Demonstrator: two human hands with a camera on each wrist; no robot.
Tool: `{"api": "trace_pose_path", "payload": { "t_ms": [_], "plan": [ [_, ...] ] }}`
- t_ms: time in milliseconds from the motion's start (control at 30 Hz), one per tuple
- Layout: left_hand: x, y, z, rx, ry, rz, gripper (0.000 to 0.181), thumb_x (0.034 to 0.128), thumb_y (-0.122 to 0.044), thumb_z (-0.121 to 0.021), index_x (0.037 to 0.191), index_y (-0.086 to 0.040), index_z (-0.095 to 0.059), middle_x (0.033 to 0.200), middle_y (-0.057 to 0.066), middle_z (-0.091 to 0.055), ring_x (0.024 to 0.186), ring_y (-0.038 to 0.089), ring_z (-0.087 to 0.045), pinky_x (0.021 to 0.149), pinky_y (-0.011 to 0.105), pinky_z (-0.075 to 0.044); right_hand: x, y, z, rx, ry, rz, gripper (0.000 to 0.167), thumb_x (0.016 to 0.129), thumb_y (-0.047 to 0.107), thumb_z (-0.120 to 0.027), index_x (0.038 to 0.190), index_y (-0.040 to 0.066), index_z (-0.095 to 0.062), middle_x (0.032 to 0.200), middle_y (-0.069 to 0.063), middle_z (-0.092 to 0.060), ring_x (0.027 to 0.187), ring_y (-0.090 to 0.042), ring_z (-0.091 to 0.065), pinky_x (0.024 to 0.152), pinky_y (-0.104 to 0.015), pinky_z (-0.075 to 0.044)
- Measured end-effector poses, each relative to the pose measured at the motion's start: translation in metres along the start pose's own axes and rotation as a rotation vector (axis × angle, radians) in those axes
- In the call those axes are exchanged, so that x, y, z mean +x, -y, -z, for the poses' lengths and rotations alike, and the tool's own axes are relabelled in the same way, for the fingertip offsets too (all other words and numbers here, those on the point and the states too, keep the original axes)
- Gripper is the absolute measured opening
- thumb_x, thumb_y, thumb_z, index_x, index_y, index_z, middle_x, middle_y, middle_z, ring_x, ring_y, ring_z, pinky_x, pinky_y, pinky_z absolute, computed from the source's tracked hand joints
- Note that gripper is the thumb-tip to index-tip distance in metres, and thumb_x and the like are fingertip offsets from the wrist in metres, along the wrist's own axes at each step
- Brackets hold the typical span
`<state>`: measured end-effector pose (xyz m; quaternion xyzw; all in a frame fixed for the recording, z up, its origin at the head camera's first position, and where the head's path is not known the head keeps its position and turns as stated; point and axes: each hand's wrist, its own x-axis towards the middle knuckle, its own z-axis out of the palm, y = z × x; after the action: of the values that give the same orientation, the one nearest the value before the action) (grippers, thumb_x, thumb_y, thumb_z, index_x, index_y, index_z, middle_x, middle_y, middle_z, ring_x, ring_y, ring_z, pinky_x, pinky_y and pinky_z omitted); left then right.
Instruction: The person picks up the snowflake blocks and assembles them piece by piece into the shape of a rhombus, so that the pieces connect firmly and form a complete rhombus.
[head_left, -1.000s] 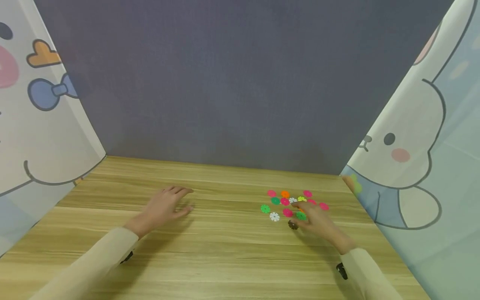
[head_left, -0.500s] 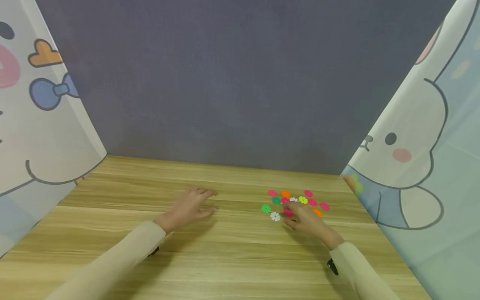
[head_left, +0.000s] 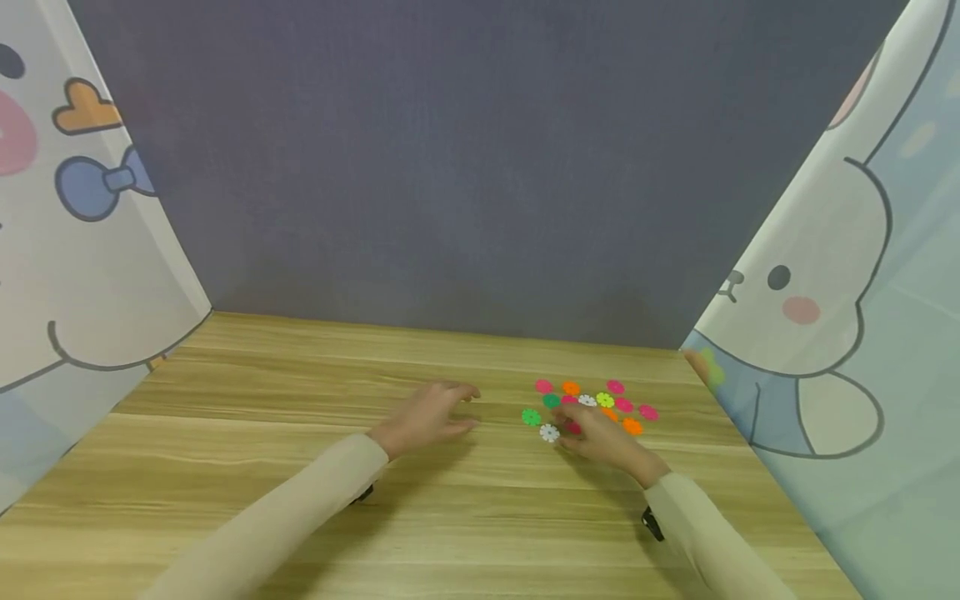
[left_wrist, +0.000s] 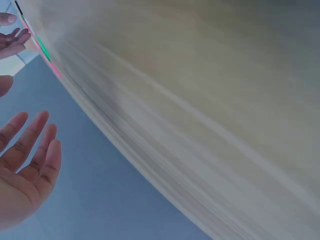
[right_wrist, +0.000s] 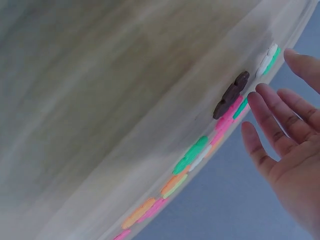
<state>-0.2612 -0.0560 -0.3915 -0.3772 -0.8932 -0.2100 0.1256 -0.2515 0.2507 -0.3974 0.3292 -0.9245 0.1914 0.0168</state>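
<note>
Over the right side of the table, the right hand [head_left: 603,437] hovers above a group of flat, notched discs with its fingers apart and nothing in them. A white disc [head_left: 549,433] and a bright green disc [head_left: 531,417] lie just left of its fingertips. In the right wrist view a dark brown disc [right_wrist: 231,95] and a green disc [right_wrist: 190,155] lie on the table near the hand [right_wrist: 295,150]. The left hand [head_left: 427,418] is held over the table left of the discs, fingers spread and empty; its palm [left_wrist: 25,185] shows in the left wrist view.
The discs lie on a wood-grain table [head_left: 420,533]. Behind it stands a dark grey panel [head_left: 420,167]. Cartoon-printed sheets hang at the left [head_left: 112,275] and right [head_left: 885,517]. Yellow, pink and orange discs, such as an orange one [head_left: 632,427], lie beyond and beside the right hand.
The left hand has moved right across the table, closer to the discs. The right hand has shifted slightly left over them, uncovering orange discs on its right. The discs look unmoved.
</note>
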Motion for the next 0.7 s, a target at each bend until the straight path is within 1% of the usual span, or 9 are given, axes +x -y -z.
{"api": "trace_pose_path", "payload": {
  "t_ms": [133, 233, 367, 467, 500, 600, 700],
  "plan": [
    [0.015, -0.009, -0.007, -0.006, 0.046, 0.018, 0.038, 0.0845, -0.028, -0.065, 0.117, -0.009, -0.058, 0.109, 0.006, -0.065, 0.098, 0.019, -0.061, 0.08, 0.034, -0.051, 0.002, 0.001, -0.002, 0.018, 0.012, -0.026, 0.035, 0.08, 0.014, -0.069, 0.111, 0.001, -0.059, 0.101, -0.006, -0.064, 0.094, -0.023, -0.061, 0.082, -0.034, -0.051],
    [0.025, -0.016, -0.012, -0.009, 0.087, 0.047, 0.039, 0.0847, -0.028, -0.065, 0.118, -0.01, -0.058, 0.11, 0.004, -0.065, 0.099, 0.018, -0.06, 0.081, 0.032, -0.051, 0.003, 0.002, -0.003, 0.025, 0.031, -0.051, 0.032, 0.08, 0.013, -0.069, 0.108, 0.002, -0.059, 0.1, -0.006, -0.062, 0.093, -0.022, -0.06, 0.081, -0.033, -0.051],
    [0.038, -0.02, -0.021, -0.011, 0.113, 0.059, 0.037, 0.0839, -0.028, -0.066, 0.115, -0.01, -0.059, 0.109, 0.003, -0.066, 0.098, 0.016, -0.061, 0.08, 0.029, -0.051, 0.006, 0.003, -0.003, 0.023, 0.049, -0.075, 0.03, 0.079, 0.011, -0.07, 0.106, 0.001, -0.06, 0.098, -0.005, -0.061, 0.092, -0.02, -0.059, 0.079, -0.032, -0.051],
    [0.046, -0.022, -0.028, -0.014, 0.129, 0.061, 0.035, 0.0834, -0.027, -0.067, 0.114, -0.011, -0.06, 0.107, 0.003, -0.066, 0.096, 0.016, -0.062, 0.077, 0.027, -0.052, 0.007, 0.003, -0.005, 0.015, 0.026, -0.06, 0.03, 0.078, 0.01, -0.071, 0.104, 0.0, -0.06, 0.096, -0.005, -0.061, 0.089, -0.019, -0.059, 0.078, -0.032, -0.051],
    [0.048, -0.024, -0.029, -0.019, 0.137, 0.067, 0.035, 0.0833, -0.027, -0.067, 0.114, -0.011, -0.06, 0.107, 0.004, -0.066, 0.096, 0.016, -0.062, 0.076, 0.026, -0.052, 0.007, 0.002, -0.006, 0.005, 0.01, -0.038, 0.029, 0.077, 0.01, -0.071, 0.102, -0.001, -0.06, 0.094, -0.006, -0.061, 0.086, -0.019, -0.059, 0.076, -0.031, -0.051],
    [0.054, -0.028, -0.033, -0.023, 0.161, 0.079, 0.036, 0.0827, -0.025, -0.068, 0.115, -0.011, -0.06, 0.107, 0.004, -0.066, 0.096, 0.015, -0.063, 0.077, 0.025, -0.052, 0.008, 0.002, -0.008, 0.003, -0.024, -0.026, 0.028, 0.076, 0.01, -0.072, 0.099, -0.001, -0.061, 0.091, -0.006, -0.061, 0.082, -0.017, -0.058, 0.072, -0.028, -0.051],
    [0.06, -0.033, -0.037, -0.02, 0.175, 0.084, 0.036, 0.082, -0.023, -0.069, 0.114, -0.01, -0.06, 0.108, 0.003, -0.066, 0.096, 0.014, -0.063, 0.079, 0.025, -0.051, 0.01, 0.004, -0.008, 0.0, -0.026, -0.058, 0.025, 0.077, 0.01, -0.072, 0.098, 0.0, -0.062, 0.09, -0.005, -0.061, 0.079, -0.014, -0.056, 0.069, -0.025, -0.049]
  ]
}}
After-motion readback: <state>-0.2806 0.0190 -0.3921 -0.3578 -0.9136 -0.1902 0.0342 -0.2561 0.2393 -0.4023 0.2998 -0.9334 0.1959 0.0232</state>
